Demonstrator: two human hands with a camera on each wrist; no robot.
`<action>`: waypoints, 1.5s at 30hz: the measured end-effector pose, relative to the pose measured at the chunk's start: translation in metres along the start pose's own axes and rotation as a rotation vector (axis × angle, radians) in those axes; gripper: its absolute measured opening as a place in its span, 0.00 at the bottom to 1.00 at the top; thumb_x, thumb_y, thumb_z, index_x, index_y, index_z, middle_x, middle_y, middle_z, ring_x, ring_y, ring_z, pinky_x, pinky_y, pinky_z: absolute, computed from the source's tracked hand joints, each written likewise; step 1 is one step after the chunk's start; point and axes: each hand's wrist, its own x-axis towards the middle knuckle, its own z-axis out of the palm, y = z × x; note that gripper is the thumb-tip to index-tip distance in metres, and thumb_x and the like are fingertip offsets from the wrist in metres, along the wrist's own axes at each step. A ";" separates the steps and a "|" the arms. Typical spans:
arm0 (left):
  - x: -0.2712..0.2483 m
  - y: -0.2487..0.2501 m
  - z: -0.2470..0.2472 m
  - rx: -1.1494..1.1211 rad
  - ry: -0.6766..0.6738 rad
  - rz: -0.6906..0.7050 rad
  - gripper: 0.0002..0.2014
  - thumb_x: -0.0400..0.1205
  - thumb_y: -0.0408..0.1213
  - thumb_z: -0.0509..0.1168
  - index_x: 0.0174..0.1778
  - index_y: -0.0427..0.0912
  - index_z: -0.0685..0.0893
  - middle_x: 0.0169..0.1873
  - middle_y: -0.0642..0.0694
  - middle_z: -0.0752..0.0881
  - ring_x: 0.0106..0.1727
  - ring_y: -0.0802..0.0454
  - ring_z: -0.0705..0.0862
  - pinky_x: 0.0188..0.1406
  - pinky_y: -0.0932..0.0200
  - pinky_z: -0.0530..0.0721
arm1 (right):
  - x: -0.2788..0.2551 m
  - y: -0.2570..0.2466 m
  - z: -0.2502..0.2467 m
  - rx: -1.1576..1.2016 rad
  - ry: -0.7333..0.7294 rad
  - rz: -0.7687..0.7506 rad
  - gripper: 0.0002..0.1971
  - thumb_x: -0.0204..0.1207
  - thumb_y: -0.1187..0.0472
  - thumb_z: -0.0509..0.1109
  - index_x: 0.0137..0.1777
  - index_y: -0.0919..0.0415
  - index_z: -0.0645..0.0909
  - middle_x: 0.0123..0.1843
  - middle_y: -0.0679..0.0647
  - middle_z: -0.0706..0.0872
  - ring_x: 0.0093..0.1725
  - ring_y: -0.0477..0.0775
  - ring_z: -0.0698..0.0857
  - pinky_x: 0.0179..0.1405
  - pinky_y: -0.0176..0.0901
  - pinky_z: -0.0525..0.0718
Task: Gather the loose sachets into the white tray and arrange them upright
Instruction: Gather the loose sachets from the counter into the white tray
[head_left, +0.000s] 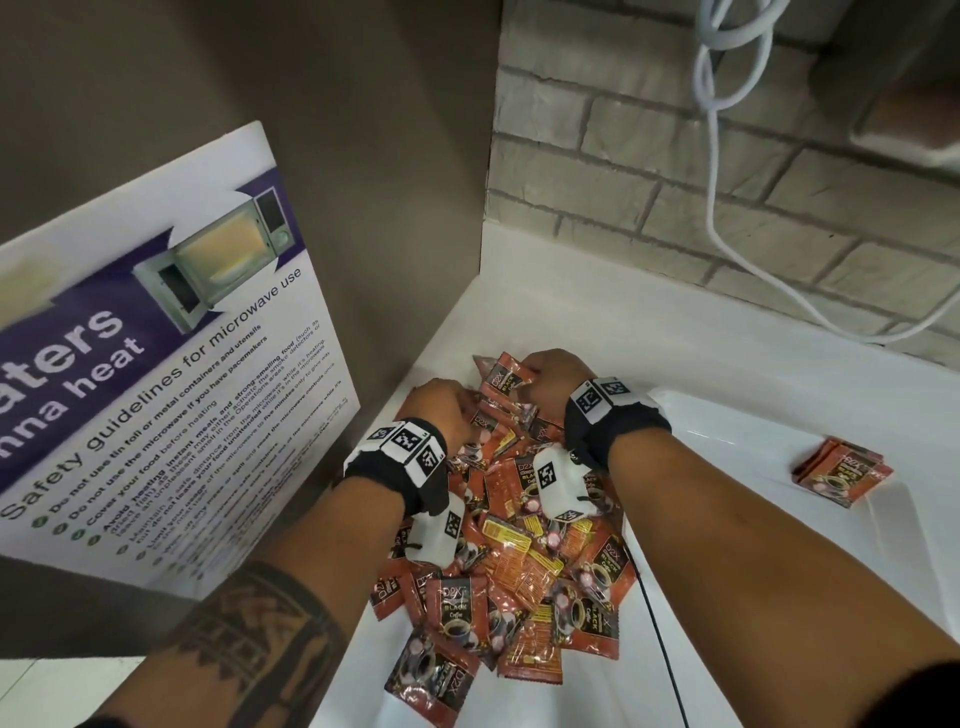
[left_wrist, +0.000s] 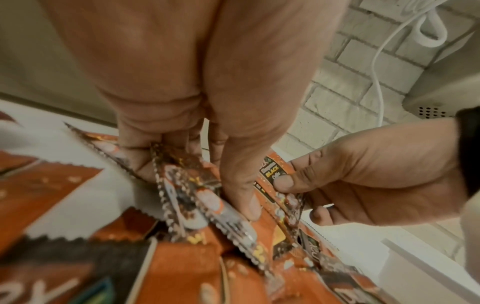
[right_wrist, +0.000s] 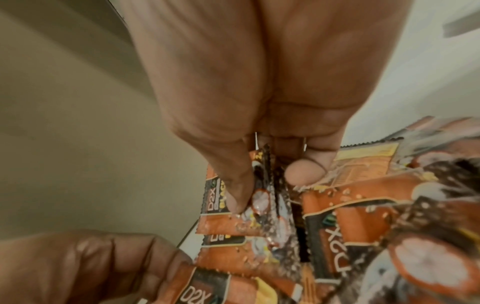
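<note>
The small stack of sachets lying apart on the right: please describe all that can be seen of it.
The small stack of sachets holds a few orange-red foil packets with dark print and a picture of a coffee cup, like those in the big heap. They lie flat, one upon another and slightly fanned, not upright. The stack rests on the white surface to the right of the right hand, well apart from the heap. Neither hand touches it. The exact count cannot be told.

- Left hand (head_left: 441, 410) and right hand (head_left: 550, 376) dig into the far end of a sachet pile (head_left: 519, 561) at frame centre.
- Small sachet stack (head_left: 841, 470) lies at right.
</note>
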 end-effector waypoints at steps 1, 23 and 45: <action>0.000 -0.001 0.001 -0.020 0.003 -0.004 0.19 0.71 0.45 0.83 0.53 0.44 0.87 0.57 0.46 0.88 0.57 0.46 0.86 0.55 0.59 0.83 | 0.001 0.000 0.000 0.004 0.003 0.002 0.13 0.78 0.60 0.75 0.60 0.63 0.85 0.47 0.52 0.82 0.50 0.55 0.81 0.45 0.37 0.72; 0.035 -0.016 0.010 -0.166 -0.060 0.059 0.23 0.72 0.44 0.77 0.64 0.48 0.83 0.55 0.51 0.89 0.48 0.52 0.85 0.46 0.63 0.78 | 0.071 -0.049 0.011 -0.036 -0.069 -0.014 0.06 0.73 0.54 0.75 0.39 0.51 0.81 0.42 0.50 0.88 0.38 0.50 0.85 0.42 0.40 0.80; -0.015 0.005 -0.031 -0.352 -0.025 0.091 0.34 0.70 0.36 0.83 0.69 0.49 0.75 0.52 0.47 0.87 0.53 0.50 0.87 0.46 0.61 0.82 | -0.034 0.014 -0.068 0.907 0.211 -0.049 0.06 0.75 0.63 0.79 0.50 0.60 0.90 0.44 0.57 0.93 0.39 0.50 0.88 0.40 0.37 0.86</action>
